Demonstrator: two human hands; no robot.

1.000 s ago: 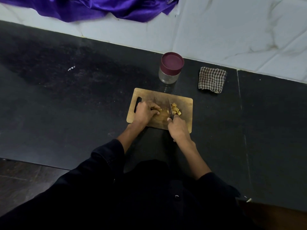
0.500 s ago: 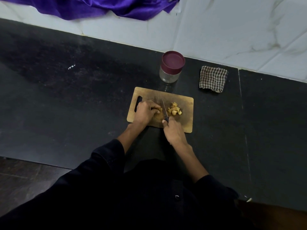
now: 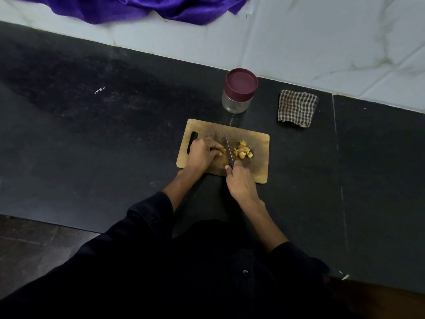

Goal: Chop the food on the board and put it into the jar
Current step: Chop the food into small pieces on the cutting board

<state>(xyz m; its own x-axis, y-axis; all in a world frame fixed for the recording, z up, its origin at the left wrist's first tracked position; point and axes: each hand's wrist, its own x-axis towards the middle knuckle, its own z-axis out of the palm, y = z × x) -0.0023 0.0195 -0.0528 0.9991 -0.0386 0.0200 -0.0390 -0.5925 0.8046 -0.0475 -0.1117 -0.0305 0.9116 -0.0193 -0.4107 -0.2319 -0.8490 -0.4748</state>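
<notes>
Black stone counter (image 3: 92, 139), dusty w/ pale smudges, backed by a white marble-look wall (image 3: 322, 38); purple cloth (image 3: 149, 8) drapes over the wall's top edge. Wooden board (image 3: 259, 143) lies flat near centre. Left hand (image 3: 202, 154), fingers curled, pins the uncut food piece (image 3: 221, 159) on the board. Right hand (image 3: 240, 183) wraps the knife (image 3: 228, 149) handle, blade just beside the left fingertips. Cut chunks (image 3: 242, 151) piled right of the blade. Jar (image 3: 239, 90), maroon lid on, stands behind the board; checked cloth (image 3: 297, 108) to its right.
</notes>
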